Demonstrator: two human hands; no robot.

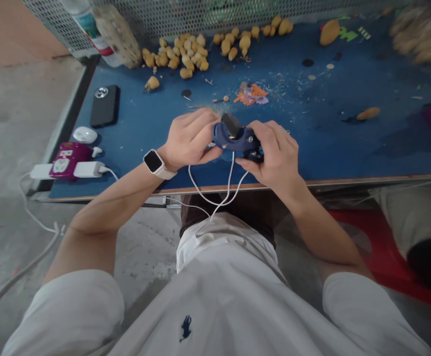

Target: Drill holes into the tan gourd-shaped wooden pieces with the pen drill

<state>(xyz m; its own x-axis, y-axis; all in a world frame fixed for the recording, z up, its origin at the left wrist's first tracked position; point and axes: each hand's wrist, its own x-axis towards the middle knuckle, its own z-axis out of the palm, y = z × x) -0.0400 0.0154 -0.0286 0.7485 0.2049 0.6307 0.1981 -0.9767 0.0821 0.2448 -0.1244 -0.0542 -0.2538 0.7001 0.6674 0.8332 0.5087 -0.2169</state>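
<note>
A dark blue plastic device (237, 139) with a black block on its top is held between both hands, just over the table's near edge. My left hand (190, 138) grips its left end with thumb and fingers; a watch with a white strap (159, 164) is on that wrist. My right hand (277, 151) is wrapped round the right end, near a small black part (254, 156). White cables (232, 173) hang below the device and loop toward my shirt. The fingers partly hide both of its ends.
On the blue table (156, 123) lie small yellow-brown gourd-like pieces (188, 52), orange and purple scraps (251, 94) and a black phone (105, 106). A white earbud case (85, 134) is beside a purple power socket (69, 159). Bottles (99, 37) lean at the back left. A red stool (378, 247) stands right.
</note>
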